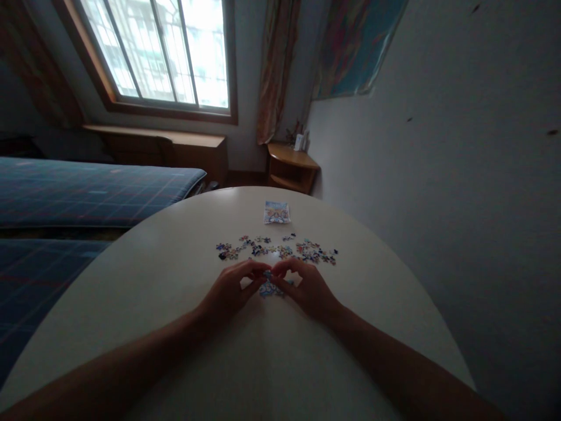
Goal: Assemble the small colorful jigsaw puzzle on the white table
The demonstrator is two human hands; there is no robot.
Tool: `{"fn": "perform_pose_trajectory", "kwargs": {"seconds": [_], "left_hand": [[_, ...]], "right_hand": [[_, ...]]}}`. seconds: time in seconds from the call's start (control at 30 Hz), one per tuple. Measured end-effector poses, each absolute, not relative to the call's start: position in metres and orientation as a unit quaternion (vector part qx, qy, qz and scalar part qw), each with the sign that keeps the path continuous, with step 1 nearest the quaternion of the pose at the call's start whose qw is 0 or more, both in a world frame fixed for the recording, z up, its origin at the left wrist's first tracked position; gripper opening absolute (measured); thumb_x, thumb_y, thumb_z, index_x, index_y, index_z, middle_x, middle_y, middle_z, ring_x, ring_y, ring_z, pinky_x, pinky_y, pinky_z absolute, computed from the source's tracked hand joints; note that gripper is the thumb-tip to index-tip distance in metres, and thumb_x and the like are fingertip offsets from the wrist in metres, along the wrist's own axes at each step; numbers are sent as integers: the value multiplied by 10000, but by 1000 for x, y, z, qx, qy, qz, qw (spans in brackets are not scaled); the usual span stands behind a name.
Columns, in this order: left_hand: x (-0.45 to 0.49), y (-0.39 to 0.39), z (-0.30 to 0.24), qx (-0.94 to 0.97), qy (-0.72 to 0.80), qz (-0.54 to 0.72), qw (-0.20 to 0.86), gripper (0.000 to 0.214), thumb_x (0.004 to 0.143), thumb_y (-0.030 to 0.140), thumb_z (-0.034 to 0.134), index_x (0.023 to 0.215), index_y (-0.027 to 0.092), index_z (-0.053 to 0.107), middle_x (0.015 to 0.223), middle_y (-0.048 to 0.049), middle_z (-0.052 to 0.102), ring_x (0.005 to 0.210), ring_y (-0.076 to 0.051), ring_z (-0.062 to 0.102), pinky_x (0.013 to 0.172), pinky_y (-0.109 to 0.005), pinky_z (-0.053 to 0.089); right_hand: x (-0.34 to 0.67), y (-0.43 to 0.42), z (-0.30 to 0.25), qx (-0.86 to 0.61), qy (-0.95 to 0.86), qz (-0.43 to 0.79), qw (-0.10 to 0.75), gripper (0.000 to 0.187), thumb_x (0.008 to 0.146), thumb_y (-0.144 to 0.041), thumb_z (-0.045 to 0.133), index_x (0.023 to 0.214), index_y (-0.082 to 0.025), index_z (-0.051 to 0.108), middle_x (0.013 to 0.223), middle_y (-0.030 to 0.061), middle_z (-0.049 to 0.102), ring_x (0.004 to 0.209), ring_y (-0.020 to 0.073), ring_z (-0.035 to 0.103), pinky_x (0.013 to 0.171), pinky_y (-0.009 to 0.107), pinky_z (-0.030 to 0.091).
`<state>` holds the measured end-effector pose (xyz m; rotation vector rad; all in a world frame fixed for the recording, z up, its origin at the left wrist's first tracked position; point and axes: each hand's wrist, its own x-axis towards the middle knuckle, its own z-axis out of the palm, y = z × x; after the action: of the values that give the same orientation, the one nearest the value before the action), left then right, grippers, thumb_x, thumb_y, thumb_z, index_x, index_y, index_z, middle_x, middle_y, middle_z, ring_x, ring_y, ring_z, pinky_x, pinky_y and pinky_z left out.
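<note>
My left hand (236, 286) and my right hand (307, 286) meet fingertip to fingertip over the near middle of the table. Thumbs and forefingers are pinched on a small pale-blue jigsaw piece (268, 275), partly hidden by the fingers. Just below them lies a small joined patch of jigsaw puzzle (268, 289), blue and white, its right part covered by my right thumb. Beyond the fingers, loose jigsaw pieces (256, 248) spread in a band across the tabletop. Farther back lies a small square picture sheet (276, 212) with a colourful print.
The round white table (175, 269) has its curved far edge near a corner shelf (291, 158). On the left stands a bed with a blue plaid cover (87, 193). A bare wall (460, 175) rises close on the right, and a window (162, 52) is ahead.
</note>
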<state>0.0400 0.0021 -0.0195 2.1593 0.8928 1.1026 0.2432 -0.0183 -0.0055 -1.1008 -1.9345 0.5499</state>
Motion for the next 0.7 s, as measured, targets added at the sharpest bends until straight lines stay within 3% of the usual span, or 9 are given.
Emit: {"fn": "perform_pose_trajectory", "kwargs": {"seconds": [0.23, 0.43, 0.57, 0.7], "left_hand": [[41, 1, -22, 820, 334, 375, 274, 162, 882, 187, 630, 1038, 207, 667, 904, -18, 735, 815, -161, 693, 770, -294, 559], [31, 3, -22, 896, 284, 290, 182, 352, 843, 204, 679, 1182, 221, 589, 1167, -68, 662, 1086, -224, 608, 943, -392, 520], [26, 7, -20, 923, 248, 259, 136, 387, 840, 199, 671, 1211, 199, 560, 1159, -81, 661, 1081, -230, 599, 943, -403, 519], [24, 10, -19, 935, 229, 243, 121, 287, 889, 196, 624, 1172, 207, 579, 1124, -61, 674, 1043, -212, 605, 905, -376, 524]], "right_hand": [[255, -23, -3, -442, -781, 202, 391, 129, 799, -214, 764, 916, -238, 714, 809, -10, 721, 738, 149, 660, 744, 296, 506], [264, -23, -4, -456, -804, 167, 344, 197, 775, -194, 791, 944, -259, 715, 918, 3, 736, 904, 194, 663, 865, 368, 461], [263, -25, -7, -456, -814, 164, 319, 209, 740, -174, 813, 903, -260, 713, 1016, 13, 720, 995, 210, 648, 936, 406, 416], [259, -30, -8, -482, -813, 167, 281, 206, 731, -178, 809, 892, -272, 722, 1067, 21, 699, 1037, 224, 631, 947, 431, 392]]}}
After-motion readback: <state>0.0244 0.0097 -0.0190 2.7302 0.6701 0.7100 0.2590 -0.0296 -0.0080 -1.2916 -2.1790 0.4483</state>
